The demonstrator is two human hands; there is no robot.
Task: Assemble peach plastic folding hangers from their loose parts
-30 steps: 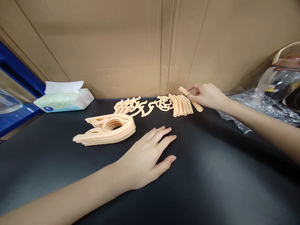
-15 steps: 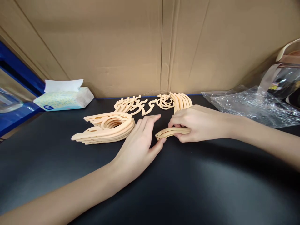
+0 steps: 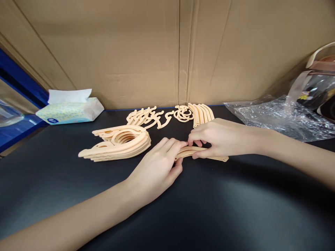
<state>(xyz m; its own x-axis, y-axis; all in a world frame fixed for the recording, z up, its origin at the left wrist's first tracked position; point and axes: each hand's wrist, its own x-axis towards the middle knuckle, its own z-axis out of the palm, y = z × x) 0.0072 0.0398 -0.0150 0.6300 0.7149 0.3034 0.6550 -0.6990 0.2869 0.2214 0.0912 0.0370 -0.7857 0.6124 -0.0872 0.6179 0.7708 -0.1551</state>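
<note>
A pair of curved beige hanger arms lies close together on the black table in front of me. My left hand pinches their left end, thumb in front and fingers behind. Over their middle and right part is my right hand, its thumb on the near side and its fingertips on the far side. The right tip of the arms shows below that hand. Left of my left hand stands a stack of folded beige hangers. Behind my right hand more loose hanger arms lie in a row.
Several beige hanger hooks and a small heap of curved beige pieces lie along the cardboard wall. A tissue pack sits back left. Clear plastic wrap and a bottle with a strap are at the right.
My left hand has closed on the left end of the hanger arms. My right fingers have shifted their hold, and the arms' right tip now shows.
</note>
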